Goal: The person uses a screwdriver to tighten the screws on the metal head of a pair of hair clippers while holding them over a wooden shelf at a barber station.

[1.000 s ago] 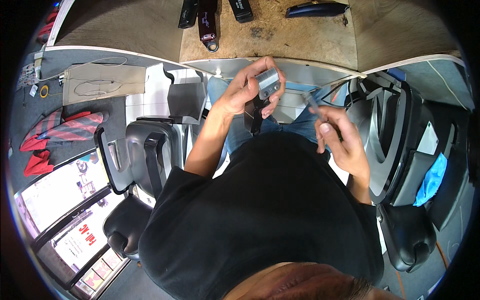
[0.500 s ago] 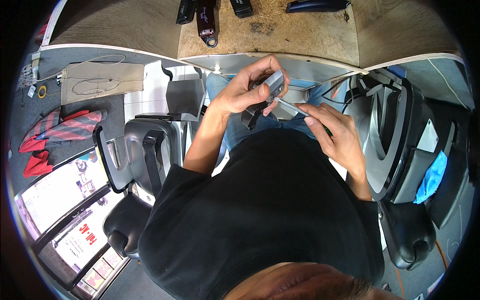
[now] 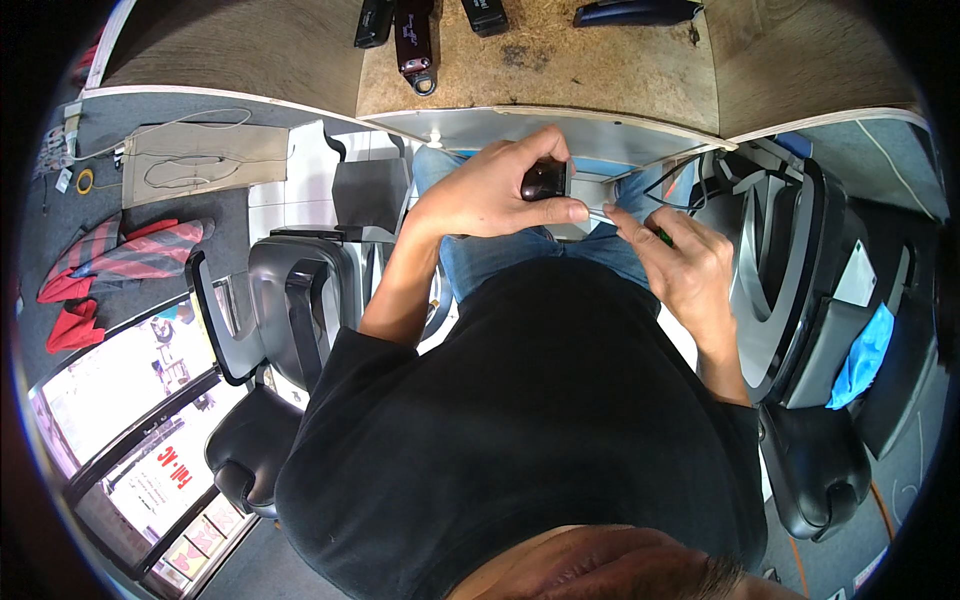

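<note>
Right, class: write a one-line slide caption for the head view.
Left hand gripping a dark clipper, right hand holding a slim green-ended tool close to it.

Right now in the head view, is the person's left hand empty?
No, the left hand is closed around a dark clipper, its glossy end showing within the grasp.

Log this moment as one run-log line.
left hand: gripping dark clipper | right hand: holding slim screwdriver | screwdriver tip: not visible | wooden bench: dark red clipper lying there
</note>
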Action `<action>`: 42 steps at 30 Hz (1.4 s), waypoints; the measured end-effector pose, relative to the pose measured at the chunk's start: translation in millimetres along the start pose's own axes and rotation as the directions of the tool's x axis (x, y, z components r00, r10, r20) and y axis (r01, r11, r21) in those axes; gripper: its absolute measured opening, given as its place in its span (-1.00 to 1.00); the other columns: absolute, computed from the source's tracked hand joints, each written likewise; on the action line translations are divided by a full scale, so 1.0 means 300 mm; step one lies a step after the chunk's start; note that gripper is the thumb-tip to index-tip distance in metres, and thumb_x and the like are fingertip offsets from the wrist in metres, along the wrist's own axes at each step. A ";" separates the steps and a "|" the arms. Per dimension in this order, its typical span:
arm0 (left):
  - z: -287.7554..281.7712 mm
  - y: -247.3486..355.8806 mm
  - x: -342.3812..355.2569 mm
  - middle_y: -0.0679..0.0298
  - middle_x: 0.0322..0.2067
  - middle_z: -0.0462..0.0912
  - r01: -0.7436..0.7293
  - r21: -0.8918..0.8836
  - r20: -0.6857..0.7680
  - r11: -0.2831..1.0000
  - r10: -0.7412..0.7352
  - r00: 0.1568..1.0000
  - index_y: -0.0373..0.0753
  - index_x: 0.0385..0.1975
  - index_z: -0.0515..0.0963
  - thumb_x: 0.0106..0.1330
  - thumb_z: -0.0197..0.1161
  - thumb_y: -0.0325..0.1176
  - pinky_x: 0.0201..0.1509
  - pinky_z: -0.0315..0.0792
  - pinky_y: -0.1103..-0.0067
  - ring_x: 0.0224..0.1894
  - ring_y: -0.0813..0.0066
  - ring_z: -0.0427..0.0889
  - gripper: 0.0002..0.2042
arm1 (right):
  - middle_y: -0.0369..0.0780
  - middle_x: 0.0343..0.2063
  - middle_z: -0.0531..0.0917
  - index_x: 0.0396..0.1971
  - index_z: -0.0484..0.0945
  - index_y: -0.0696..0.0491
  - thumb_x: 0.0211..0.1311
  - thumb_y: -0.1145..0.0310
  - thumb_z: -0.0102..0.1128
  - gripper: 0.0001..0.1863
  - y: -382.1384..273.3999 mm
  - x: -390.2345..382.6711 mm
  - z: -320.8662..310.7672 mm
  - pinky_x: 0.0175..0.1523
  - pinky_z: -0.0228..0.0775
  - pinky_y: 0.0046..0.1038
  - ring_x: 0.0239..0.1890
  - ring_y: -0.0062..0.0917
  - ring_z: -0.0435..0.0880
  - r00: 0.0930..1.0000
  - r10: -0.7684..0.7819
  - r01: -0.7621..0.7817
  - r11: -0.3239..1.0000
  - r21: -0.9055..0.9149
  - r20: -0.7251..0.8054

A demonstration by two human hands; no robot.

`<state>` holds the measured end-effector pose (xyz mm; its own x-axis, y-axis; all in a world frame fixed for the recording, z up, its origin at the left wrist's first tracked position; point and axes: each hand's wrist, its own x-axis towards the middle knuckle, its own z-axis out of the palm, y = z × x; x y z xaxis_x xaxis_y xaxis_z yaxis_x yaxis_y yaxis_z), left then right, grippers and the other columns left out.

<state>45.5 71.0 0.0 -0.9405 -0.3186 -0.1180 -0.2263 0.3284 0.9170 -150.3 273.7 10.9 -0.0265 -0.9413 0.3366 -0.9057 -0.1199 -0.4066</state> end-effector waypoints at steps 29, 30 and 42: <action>0.057 0.026 0.013 -0.03 -0.43 0.64 0.074 0.224 0.098 0.972 -0.098 0.990 -0.34 -0.07 0.45 0.24 0.50 0.15 -0.29 0.47 0.29 -0.40 0.03 0.65 -0.36 | -0.22 -0.58 0.60 -0.10 0.78 -0.08 0.33 0.36 0.34 -0.82 -0.001 -0.071 0.089 -0.51 0.45 -0.27 -0.57 -0.33 0.66 0.987 0.119 -0.135 0.979 0.151 0.110; 0.063 0.018 0.009 0.00 -0.41 0.63 0.078 0.242 0.090 0.967 -0.103 0.991 -0.31 -0.04 0.46 0.24 0.53 0.09 -0.30 0.45 0.32 -0.41 0.09 0.63 -0.40 | -0.19 -0.49 0.67 -0.11 0.77 -0.05 0.37 0.34 0.31 -0.83 0.003 -0.076 0.092 -0.45 0.50 -0.25 -0.49 -0.26 0.70 0.975 0.148 -0.180 0.962 0.203 0.163; 0.080 0.021 0.012 0.01 -0.41 0.66 0.037 0.262 0.128 0.964 -0.073 0.989 -0.29 -0.07 0.43 0.17 0.50 0.24 -0.24 0.49 0.22 -0.29 -0.11 0.70 -0.31 | -0.22 -0.48 0.68 -0.05 0.70 0.13 0.56 0.29 0.18 -0.76 0.082 -0.088 0.138 -0.29 0.42 -0.40 -0.46 -0.51 0.60 0.796 0.181 -0.568 0.554 0.609 0.578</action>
<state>34.7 93.4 -3.8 -0.9462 -0.2256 -0.2321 -0.3196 0.5379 0.7801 -154.4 282.4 -43.1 0.0597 -0.9530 -0.2970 -0.2289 0.2765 -0.9333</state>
